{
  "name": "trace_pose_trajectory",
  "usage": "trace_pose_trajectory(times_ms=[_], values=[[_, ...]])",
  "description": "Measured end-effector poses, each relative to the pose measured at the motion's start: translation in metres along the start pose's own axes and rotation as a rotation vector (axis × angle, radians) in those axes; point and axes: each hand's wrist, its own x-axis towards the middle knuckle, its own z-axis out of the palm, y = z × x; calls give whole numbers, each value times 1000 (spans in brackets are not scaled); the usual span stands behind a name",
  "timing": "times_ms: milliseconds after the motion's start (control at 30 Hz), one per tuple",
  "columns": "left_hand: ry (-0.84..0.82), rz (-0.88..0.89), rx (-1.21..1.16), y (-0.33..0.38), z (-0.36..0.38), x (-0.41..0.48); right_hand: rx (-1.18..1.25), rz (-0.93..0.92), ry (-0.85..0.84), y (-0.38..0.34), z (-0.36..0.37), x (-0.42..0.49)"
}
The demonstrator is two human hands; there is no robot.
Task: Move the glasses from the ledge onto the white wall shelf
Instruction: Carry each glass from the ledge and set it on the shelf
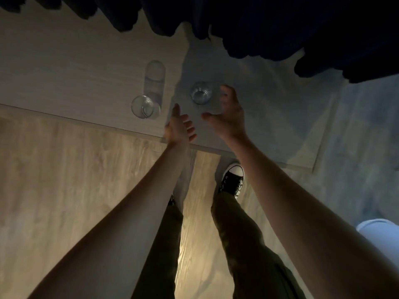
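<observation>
Two clear drinking glasses stand upright on a pale wooden ledge (64, 72). The left glass (145, 107) sits near the ledge's front edge, and the right glass (201, 92) stands a little farther back. My right hand (228, 114) hovers just right of the right glass, fingers curled apart around empty air, not touching it. My left hand (179, 126) is stretched out flat between the two glasses, close to the front edge, holding nothing. The white wall shelf is not in view.
A dark curtain (259, 24) hangs over the back of the ledge. Below the ledge lies a wood-look floor (54, 190), where my legs and a black sneaker (233, 180) show. A pale rounded object (380, 234) sits at the right edge.
</observation>
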Motion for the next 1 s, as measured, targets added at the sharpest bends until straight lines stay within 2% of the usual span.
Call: trace_pose_trajectory(times_ms=[267,467,667,833,1000], values=[[-3,46,-62,-4,17,63,-11,-205,-39,18,33,42],[-70,76,-144,5,12,55,40,-334,-9,0,19,25],[-191,180,-298,21,-1,-3,-20,-462,-191,-48,-9,-29],[-190,232,-387,46,-23,-76,-130,-459,-365,-109,-34,-69],[-126,266,-497,73,-63,-167,-221,-549,-480,-193,-59,-121]])
